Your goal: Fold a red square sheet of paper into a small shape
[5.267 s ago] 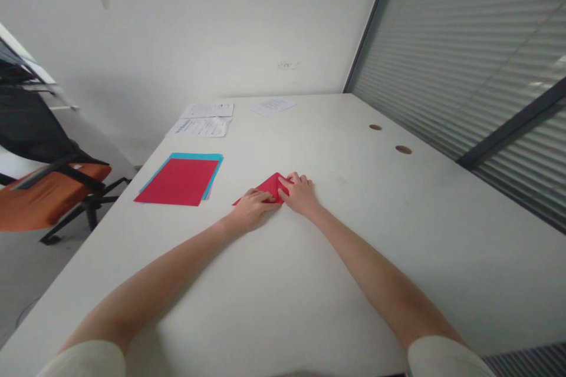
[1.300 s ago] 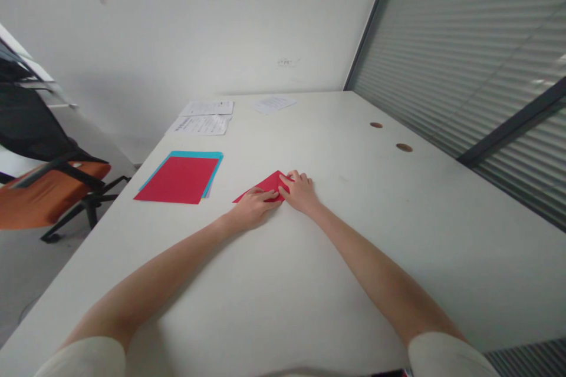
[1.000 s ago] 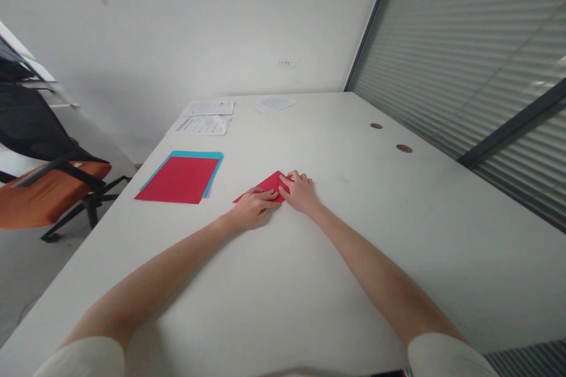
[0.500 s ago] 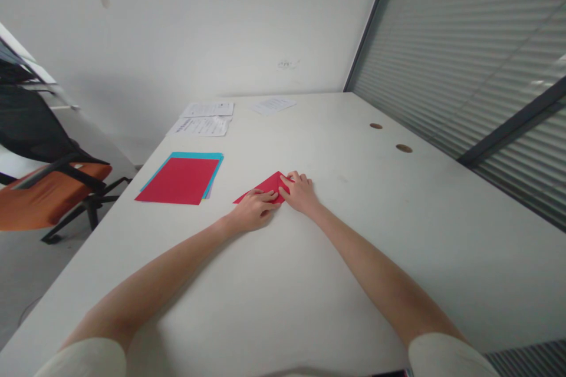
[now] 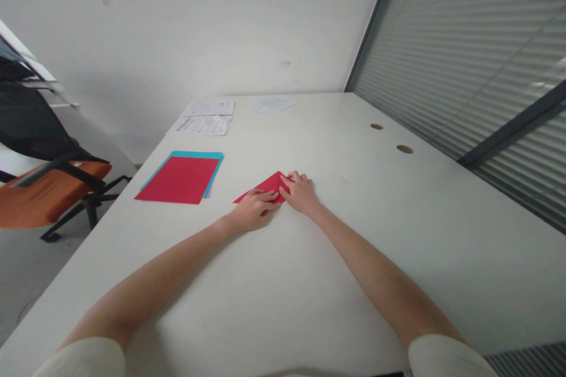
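A red folded paper (image 5: 269, 185) lies on the white table (image 5: 309, 283), near its middle. My left hand (image 5: 252, 207) rests on the paper's near edge, fingers together and pressing it down. My right hand (image 5: 302, 191) sits at the paper's right corner, fingers curled and pinching it against the table. The two hands touch each other over the paper and hide its near part.
A stack of coloured sheets (image 5: 181, 179), red on top of blue, lies to the left. Printed white papers (image 5: 204, 118) and another sheet (image 5: 273, 104) lie at the far end. Two cable holes (image 5: 404, 149) sit on the right near the blinds. An orange chair (image 5: 42, 188) stands left of the table.
Both hands stay on the red folded paper; only slight finger shifts show, and the paper has not moved.
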Motion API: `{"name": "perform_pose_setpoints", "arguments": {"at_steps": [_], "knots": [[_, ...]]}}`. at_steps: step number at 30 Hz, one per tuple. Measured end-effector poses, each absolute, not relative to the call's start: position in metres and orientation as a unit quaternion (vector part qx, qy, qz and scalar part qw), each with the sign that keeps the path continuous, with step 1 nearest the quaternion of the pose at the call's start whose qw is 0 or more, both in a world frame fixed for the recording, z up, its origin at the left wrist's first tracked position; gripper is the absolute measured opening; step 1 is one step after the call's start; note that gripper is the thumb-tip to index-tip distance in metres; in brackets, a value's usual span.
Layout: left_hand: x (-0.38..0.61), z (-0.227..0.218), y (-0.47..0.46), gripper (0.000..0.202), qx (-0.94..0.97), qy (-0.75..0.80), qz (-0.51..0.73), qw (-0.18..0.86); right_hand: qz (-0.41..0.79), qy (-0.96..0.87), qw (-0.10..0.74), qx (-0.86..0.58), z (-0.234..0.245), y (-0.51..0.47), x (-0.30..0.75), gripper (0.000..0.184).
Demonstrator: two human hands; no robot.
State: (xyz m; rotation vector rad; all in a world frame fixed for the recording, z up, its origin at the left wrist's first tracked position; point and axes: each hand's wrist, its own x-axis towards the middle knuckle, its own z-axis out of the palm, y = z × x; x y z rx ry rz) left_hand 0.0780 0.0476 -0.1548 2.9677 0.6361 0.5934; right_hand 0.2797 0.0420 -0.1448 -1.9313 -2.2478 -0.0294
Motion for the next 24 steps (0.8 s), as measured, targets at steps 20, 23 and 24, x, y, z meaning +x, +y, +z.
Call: {"name": "perform_pose_setpoints", "arguments": {"at_steps": [20,23,24], "knots": [[0.0764,-0.1579,0.055,0.055,0.907,0.311,0.225,0.175,0.002,-0.756,0.093,-0.648,-0.1453,0.0429,0.2812,0.051],[0.0769,-0.158,0.0572,0.061,0.896,0.309,0.235,0.215,-0.001,-0.757,0.092,-0.647,-0.1455,0.0426,0.2814,0.051],[0.0771,-0.1583,0.0578,0.062,0.894,0.308,0.237,0.222,-0.002,-0.757,0.091,-0.647,-0.1456,0.0425,0.2814,0.051]]}}
